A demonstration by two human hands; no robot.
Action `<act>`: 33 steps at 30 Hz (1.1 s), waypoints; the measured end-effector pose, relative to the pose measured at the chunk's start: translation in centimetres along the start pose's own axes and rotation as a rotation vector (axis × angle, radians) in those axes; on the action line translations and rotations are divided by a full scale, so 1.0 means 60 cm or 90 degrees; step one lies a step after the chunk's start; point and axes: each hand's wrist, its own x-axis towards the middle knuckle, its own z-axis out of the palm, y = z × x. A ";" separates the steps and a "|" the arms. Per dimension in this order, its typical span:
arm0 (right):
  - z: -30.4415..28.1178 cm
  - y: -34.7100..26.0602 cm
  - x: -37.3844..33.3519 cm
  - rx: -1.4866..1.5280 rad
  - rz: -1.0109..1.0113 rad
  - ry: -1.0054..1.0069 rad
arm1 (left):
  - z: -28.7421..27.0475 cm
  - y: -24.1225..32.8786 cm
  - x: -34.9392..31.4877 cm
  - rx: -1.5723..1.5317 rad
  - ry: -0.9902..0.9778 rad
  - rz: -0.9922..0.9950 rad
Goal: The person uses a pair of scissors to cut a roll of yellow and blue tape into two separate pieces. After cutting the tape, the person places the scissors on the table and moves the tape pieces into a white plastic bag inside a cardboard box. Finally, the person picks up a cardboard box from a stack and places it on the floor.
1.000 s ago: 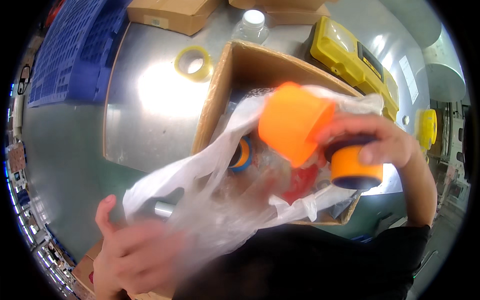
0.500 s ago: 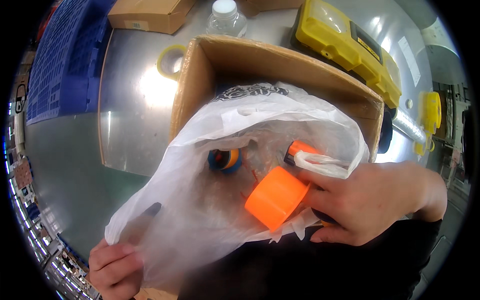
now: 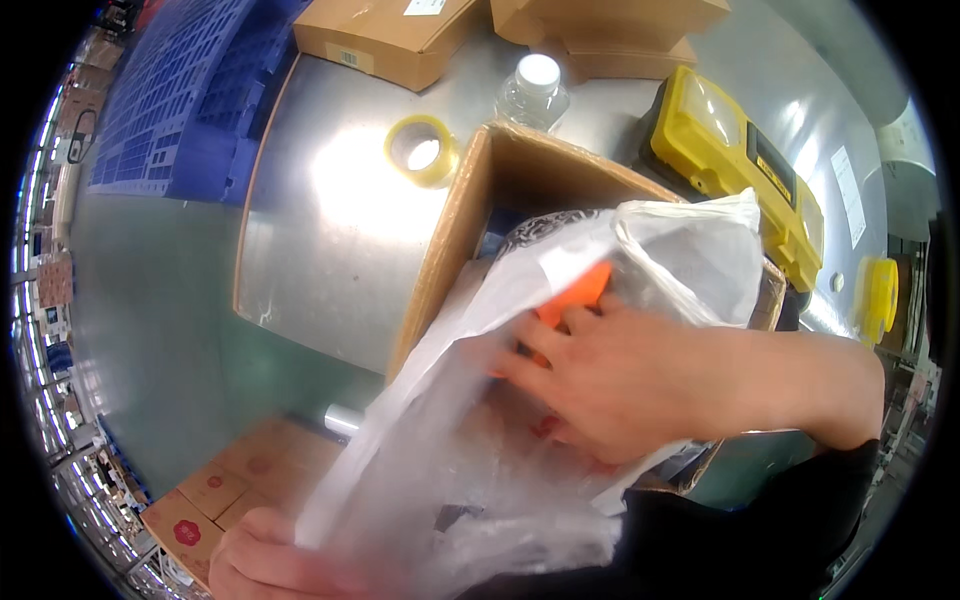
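A white plastic bag [image 3: 470, 350] sits partly in an open cardboard box [image 3: 425, 285], its mouth pulled toward me. My left hand [image 3: 275, 555], blurred, is closed on the bag's near-left edge. My right hand [image 3: 620, 385] reaches into the bag from the right, palm down, with its fingers apart. Its fingers lie over a bright orange piece [image 3: 585, 288] whose kind I cannot make out. More orange shows between the fingers, and the fingertips are partly hidden. The raised far-right side of the bag stands beyond my right wrist.
On the metal table [image 3: 320, 220], a yellow tape roll [image 3: 440, 160] lies left of the box. A clear bottle [image 3: 532, 95] and brown cartons [image 3: 395, 35] stand behind. A yellow-and-black case [image 3: 740, 170] is at right, a blue plastic crate [image 3: 190, 110] at left. Printed cartons [image 3: 190, 515] sit lower left.
My right hand has left the bag's right rim and moved left into the bag. The orange cylinder is mostly out of sight. The whole view has shifted, with the table lying further right and lower.
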 end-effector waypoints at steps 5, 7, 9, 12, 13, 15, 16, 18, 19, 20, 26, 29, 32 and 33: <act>0.006 0.015 0.012 0.094 0.067 -0.480 | -0.079 -0.006 -0.054 0.220 -0.147 0.036; 0.003 0.010 0.011 0.141 0.021 -0.428 | -0.027 -0.024 -0.082 0.281 0.029 0.067; 0.000 0.014 -0.003 0.144 -0.034 -0.235 | -0.026 -0.032 -0.092 0.311 0.084 0.074; 0.012 0.012 0.002 0.028 -0.129 0.166 | -0.017 -0.040 -0.051 0.388 0.080 0.020; 0.031 0.023 0.016 -0.027 -0.148 0.260 | -0.006 -0.047 -0.024 0.466 0.050 0.099; 0.043 0.047 0.008 -0.098 -0.173 0.336 | 0.009 -0.053 0.025 0.349 0.019 0.089; 0.002 0.039 -0.004 -0.049 -0.167 0.222 | 0.062 -0.044 0.035 0.246 0.088 -0.003; -0.061 0.028 -0.033 0.007 -0.135 0.082 | 0.088 -0.061 0.074 0.166 -0.089 0.067; -0.071 0.052 -0.068 0.013 -0.105 0.131 | 0.079 -0.118 0.117 0.150 -0.346 0.260; -0.088 0.052 -0.123 -0.016 -0.098 0.221 | 0.097 -0.109 0.119 0.261 -0.419 0.231; -0.006 0.074 -0.115 -0.312 0.019 0.321 | 0.145 -0.200 0.141 0.486 -0.437 0.096; 0.029 0.105 -0.004 -0.316 0.163 0.278 | 0.175 -0.232 0.148 0.622 -0.350 0.026; 0.067 0.154 0.081 -0.346 0.189 0.437 | 0.233 -0.280 0.162 0.552 -0.311 -0.145; 0.084 0.163 0.098 -0.314 0.198 0.458 | 0.241 -0.305 0.151 0.494 -0.284 -0.177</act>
